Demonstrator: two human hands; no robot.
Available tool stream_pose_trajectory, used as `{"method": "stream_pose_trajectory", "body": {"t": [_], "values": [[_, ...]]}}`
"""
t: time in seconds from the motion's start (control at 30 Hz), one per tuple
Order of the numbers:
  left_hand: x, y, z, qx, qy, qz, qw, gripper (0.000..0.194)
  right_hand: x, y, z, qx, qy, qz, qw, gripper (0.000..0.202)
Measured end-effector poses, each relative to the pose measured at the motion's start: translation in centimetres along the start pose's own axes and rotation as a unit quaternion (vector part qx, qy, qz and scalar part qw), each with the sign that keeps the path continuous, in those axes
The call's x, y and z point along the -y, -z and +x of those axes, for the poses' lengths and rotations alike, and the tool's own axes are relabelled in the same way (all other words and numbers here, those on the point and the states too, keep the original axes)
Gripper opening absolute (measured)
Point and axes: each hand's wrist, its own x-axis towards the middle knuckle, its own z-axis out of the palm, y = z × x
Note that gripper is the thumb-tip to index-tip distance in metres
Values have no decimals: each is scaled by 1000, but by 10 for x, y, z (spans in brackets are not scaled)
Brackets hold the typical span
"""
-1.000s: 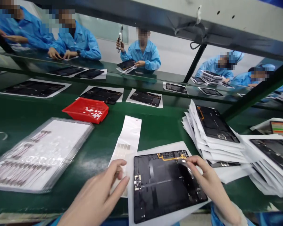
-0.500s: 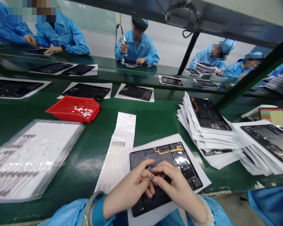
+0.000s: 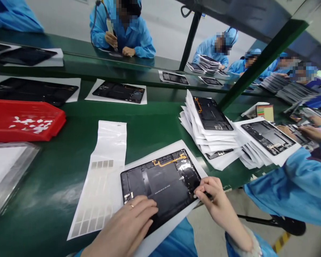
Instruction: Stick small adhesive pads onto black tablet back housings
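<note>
At far left on the green workbench point(image 3: 149, 119), a red tray point(image 3: 5, 117) held a scatter of white scraps point(image 3: 41, 126), just above a clear plastic case point(image 3: 21, 175) cut off by the edge of view. Behind the tray, a dark panel point(image 3: 29, 91) lay on paper. To its right stretched a long label sheet point(image 3: 111, 141) bearing rows of grey rectangles. Across the bench, a co-worker point(image 3: 139, 35) in blue gripped a slim upright tool point(image 3: 109, 26). Your left hand point(image 3: 128, 225), a ring on one finger, rested on the lower left of a tablet shell point(image 3: 163, 189), fingers extended and grasping nothing. The shell, crossed near its top by an orange ribbon point(image 3: 167, 163), lay tilted on white paper point(image 3: 152, 243) at the bench's near edge, touching the label sheet's side. At its lower right corner, your right hand point(image 3: 212, 194) brought thumb and fingertips close together; whether they had hold of anything, you could not tell. Farther right rose a paper-layered stack point(image 3: 189, 125) topped by another shell, then a second pile point(image 3: 256, 157) beside a neighbour's blue sleeve point(image 3: 280, 185).
</note>
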Motion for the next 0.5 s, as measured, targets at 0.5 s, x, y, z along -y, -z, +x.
{"method": "stream_pose_trajectory", "body": {"t": [0.5], "values": [[6, -8, 0, 4, -27, 50, 998, 27, 10, -11, -4, 66, 48, -163, 983, 13]]}}
